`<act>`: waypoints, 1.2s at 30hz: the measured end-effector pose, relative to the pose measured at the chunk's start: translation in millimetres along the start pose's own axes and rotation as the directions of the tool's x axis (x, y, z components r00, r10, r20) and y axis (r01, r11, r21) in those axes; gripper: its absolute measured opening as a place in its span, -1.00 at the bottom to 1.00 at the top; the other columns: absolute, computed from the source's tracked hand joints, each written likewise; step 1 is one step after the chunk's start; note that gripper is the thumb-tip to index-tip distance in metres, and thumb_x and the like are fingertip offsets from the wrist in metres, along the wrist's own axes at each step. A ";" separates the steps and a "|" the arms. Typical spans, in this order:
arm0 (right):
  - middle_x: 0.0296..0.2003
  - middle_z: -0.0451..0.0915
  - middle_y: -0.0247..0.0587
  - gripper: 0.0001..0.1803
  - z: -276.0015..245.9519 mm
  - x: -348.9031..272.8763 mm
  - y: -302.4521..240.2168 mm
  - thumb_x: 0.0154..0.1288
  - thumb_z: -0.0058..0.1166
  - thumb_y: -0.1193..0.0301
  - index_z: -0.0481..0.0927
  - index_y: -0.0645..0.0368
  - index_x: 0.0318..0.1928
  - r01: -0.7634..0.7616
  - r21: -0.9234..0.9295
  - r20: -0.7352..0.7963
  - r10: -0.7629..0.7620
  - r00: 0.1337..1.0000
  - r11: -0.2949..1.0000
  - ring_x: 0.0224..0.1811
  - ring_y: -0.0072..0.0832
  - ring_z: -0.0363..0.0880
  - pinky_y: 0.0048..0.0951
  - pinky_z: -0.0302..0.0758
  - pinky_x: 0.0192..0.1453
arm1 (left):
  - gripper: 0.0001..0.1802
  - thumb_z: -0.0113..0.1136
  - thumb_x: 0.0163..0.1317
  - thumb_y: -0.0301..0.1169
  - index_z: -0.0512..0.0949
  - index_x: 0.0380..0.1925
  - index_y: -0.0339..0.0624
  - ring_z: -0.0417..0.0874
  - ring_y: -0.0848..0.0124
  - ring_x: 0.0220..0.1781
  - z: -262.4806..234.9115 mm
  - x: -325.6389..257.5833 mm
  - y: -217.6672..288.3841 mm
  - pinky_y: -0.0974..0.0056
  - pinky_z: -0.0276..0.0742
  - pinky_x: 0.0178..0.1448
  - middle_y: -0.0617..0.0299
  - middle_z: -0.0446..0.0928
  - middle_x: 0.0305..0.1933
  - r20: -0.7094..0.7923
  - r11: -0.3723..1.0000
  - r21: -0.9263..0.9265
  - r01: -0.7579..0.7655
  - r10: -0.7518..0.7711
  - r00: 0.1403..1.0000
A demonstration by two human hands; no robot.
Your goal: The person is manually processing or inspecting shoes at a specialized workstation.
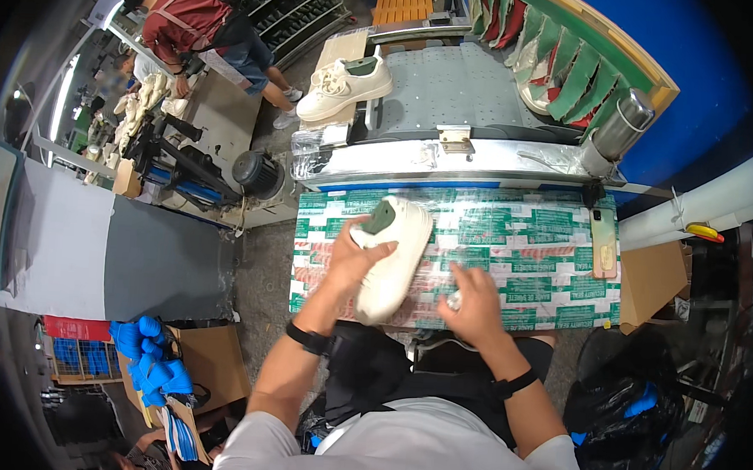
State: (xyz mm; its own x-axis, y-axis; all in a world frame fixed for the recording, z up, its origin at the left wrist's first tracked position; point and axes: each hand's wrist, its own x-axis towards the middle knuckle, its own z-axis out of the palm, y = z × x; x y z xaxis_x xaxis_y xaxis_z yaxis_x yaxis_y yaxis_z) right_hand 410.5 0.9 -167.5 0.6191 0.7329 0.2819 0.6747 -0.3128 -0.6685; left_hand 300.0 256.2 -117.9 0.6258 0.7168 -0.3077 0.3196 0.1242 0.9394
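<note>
A cream sneaker with a green lining is held tilted over the tape-covered worktable. My left hand is closed on its collar, with the thumb across the upper and the sole side turned to the right. To the right of the shoe, my right hand is apart from it and hovers near the table's front edge. Its index finger points forward while the other fingers curl round something small and whitish, too small to name. A second cream sneaker stands on a board beside the conveyor, beyond my left hand.
Behind the table runs a grey conveyor belt under a curtain of torn green strips. A metal flask stands at its right corner. A phone lies at the table's right edge. A co-worker in red bends over machinery at far left.
</note>
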 end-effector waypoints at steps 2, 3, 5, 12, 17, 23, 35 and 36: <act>-0.07 0.59 0.05 -0.30 -4.7 -3.6 33.2 0.20 0.47 0.25 0.68 0.31 0.33 -0.033 -0.082 -0.006 0.033 0.999 0.996 0.03 0.06 0.61 0.08 0.59 0.16 | 0.04 0.88 -0.02 -0.44 0.48 0.48 -0.23 0.77 0.28 0.27 -21.0 25.6 38.7 0.19 0.71 0.42 0.05 0.74 0.27 0.096 0.923 0.282 -0.260 0.243 0.965; -0.06 0.59 0.03 -0.29 -3.3 -3.8 48.0 0.20 0.47 0.23 0.69 0.30 0.33 -0.062 -0.160 -0.013 0.061 0.998 0.985 0.03 0.06 0.61 0.09 0.59 0.16 | 0.04 0.89 -0.05 -0.45 0.51 0.47 -0.20 0.76 0.25 0.30 -40.9 53.9 42.1 0.17 0.67 0.48 0.05 0.73 0.28 0.160 0.851 0.372 -0.372 0.336 0.928; -0.04 0.59 0.00 -0.32 -3.6 -14.2 65.6 0.19 0.47 0.19 0.73 0.25 0.29 -0.111 -0.206 -0.037 0.106 0.994 0.972 0.04 0.04 0.60 0.09 0.59 0.15 | 0.08 0.90 -0.06 -0.45 0.50 0.51 -0.19 0.77 0.22 0.30 -38.7 81.6 106.5 0.15 0.66 0.50 0.06 0.75 0.27 0.209 0.741 0.537 -0.403 0.346 0.915; -0.08 0.58 -0.07 -0.49 8.3 -12.0 56.3 0.17 0.44 0.18 0.79 0.08 0.13 -0.005 -0.309 -0.095 -0.026 0.995 0.951 -0.02 -0.05 0.61 0.02 0.57 0.08 | 0.27 0.74 -0.03 -0.43 0.29 0.75 0.09 0.79 -0.12 0.34 -100.1 245.3 171.4 -0.05 0.68 0.44 -0.22 0.76 0.27 0.199 0.291 0.883 -0.367 0.475 0.857; -0.06 0.59 -0.04 -0.53 3.3 -14.4 65.5 0.17 0.44 0.20 0.80 0.06 0.10 -0.021 -0.293 -0.104 -0.011 0.994 0.956 -0.02 -0.03 0.63 0.03 0.60 0.07 | 0.34 0.64 -0.02 -0.54 0.13 0.80 -0.03 0.49 -0.26 0.64 -72.1 249.6 124.0 -0.08 0.45 0.69 -0.24 0.44 0.66 0.250 0.263 0.825 -0.500 0.624 0.740; -0.05 0.61 -0.05 -0.54 6.8 -15.7 70.6 0.17 0.43 0.16 0.80 0.02 0.07 -0.016 -0.260 -0.058 0.000 0.998 0.965 0.00 -0.04 0.63 0.04 0.58 0.12 | -0.10 0.62 0.09 -0.53 0.54 0.51 -0.10 0.45 -0.29 0.62 35.0 239.0 152.9 -0.13 0.36 0.73 -0.32 0.38 0.65 0.249 0.109 0.845 -0.524 0.788 0.564; -0.03 0.63 -0.10 -0.55 7.2 -21.3 68.3 0.23 0.38 0.12 0.82 -0.05 0.11 -0.030 -0.235 0.012 0.033 0.999 0.972 -0.07 -0.15 0.61 -0.09 0.51 0.04 | 0.33 0.77 0.06 0.14 0.19 0.52 -0.56 0.71 -0.15 0.46 372.2 341.7 188.6 0.04 0.61 0.56 -0.39 0.64 0.41 0.259 0.610 0.728 -0.313 0.178 0.949; 0.01 0.64 -0.07 -0.55 5.2 -22.1 66.3 0.26 0.37 0.11 0.82 -0.07 0.14 -0.036 -0.225 0.061 0.051 0.997 0.974 -0.06 -0.14 0.61 -0.10 0.51 0.05 | 0.41 0.80 0.00 0.16 0.14 0.54 -0.55 0.69 -0.15 0.48 380.0 345.5 185.4 0.04 0.60 0.57 -0.38 0.60 0.46 0.217 0.616 0.739 -0.273 0.166 0.962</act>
State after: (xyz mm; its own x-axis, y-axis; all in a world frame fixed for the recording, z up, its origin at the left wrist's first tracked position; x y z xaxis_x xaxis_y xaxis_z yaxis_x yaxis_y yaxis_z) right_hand 439.5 -32.9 -221.6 0.6273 0.7514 0.2046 0.7249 -0.4674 -0.5061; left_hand 845.8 266.1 -107.6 0.8094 0.5612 -0.1729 0.5518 -0.6262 0.5508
